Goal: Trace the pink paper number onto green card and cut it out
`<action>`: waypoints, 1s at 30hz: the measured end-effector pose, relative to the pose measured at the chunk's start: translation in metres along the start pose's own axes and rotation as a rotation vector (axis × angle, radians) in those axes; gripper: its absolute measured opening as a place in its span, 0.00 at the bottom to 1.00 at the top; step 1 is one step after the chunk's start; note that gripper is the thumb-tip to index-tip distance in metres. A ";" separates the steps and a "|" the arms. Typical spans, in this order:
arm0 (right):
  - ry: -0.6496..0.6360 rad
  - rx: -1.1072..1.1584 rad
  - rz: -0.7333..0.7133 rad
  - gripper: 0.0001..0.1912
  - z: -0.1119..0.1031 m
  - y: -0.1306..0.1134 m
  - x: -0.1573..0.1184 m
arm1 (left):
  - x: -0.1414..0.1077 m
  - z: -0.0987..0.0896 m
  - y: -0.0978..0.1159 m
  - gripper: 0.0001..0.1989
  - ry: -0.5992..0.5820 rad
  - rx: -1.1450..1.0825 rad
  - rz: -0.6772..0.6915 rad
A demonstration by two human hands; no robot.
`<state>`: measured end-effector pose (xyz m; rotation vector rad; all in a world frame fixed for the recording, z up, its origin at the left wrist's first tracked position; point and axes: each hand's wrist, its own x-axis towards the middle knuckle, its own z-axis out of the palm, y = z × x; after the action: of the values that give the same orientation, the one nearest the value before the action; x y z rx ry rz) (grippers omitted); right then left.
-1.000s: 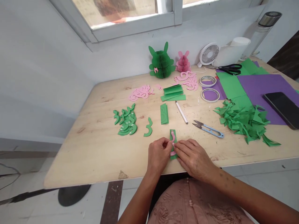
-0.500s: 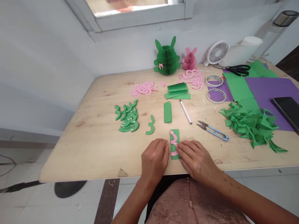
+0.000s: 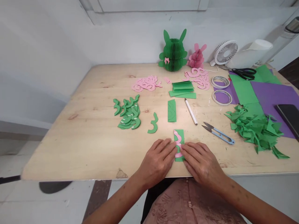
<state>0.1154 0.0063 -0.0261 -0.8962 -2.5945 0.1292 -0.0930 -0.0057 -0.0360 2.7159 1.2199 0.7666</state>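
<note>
A pink wavy paper cutout (image 3: 178, 137) lies on a green paper strip (image 3: 179, 159) at the table's front edge. From the left, my left hand (image 3: 158, 157) rests its outstretched fingertips on the cutout. My right hand (image 3: 202, 161) lies flat from the other side, fingertips on the right part of the cutout and strip. Both hands press down rather than grasp. Just beyond them lie a single green wavy cutout (image 3: 153, 123), a pair of stacked green strips (image 3: 172, 110) with a drawn outline, and a white pen (image 3: 191, 112).
Blue thread snips (image 3: 219, 133) and a heap of green scraps (image 3: 259, 129) lie to the right. Green cutouts (image 3: 129, 115) are piled left. Behind are pink cutouts (image 3: 147, 83), tape rolls (image 3: 221, 97), a green paper rabbit (image 3: 174, 57) and a small fan (image 3: 226, 53).
My left hand has stretched its fingers and moved right onto the pink cutout, from beside the strip. My right hand stays at the strip's right side. The camera view has shifted.
</note>
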 end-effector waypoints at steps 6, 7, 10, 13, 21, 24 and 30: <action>-0.036 -0.017 -0.006 0.14 -0.001 0.000 0.000 | -0.004 0.001 -0.002 0.16 -0.022 -0.020 0.003; -0.039 -0.020 -0.008 0.14 -0.001 0.000 0.000 | -0.004 0.001 -0.003 0.16 -0.024 -0.029 -0.002; -0.043 -0.025 -0.011 0.14 -0.001 0.000 0.000 | -0.002 -0.003 -0.004 0.15 -0.032 -0.064 -0.016; -0.047 -0.031 -0.013 0.14 -0.001 0.000 0.001 | 0.001 -0.008 -0.007 0.14 -0.057 -0.109 -0.014; -0.043 -0.015 -0.018 0.15 -0.003 -0.001 0.002 | -0.001 -0.014 -0.013 0.13 0.027 -0.168 -0.019; -0.050 -0.013 -0.011 0.15 -0.003 -0.001 0.002 | -0.002 -0.014 -0.012 0.13 0.028 -0.160 0.001; -0.052 -0.017 -0.009 0.15 -0.002 -0.001 0.001 | -0.001 -0.010 -0.011 0.12 -0.034 -0.093 0.055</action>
<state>0.1150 0.0066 -0.0233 -0.8990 -2.6511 0.1296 -0.1059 -0.0003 -0.0302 2.6860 1.0794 0.7589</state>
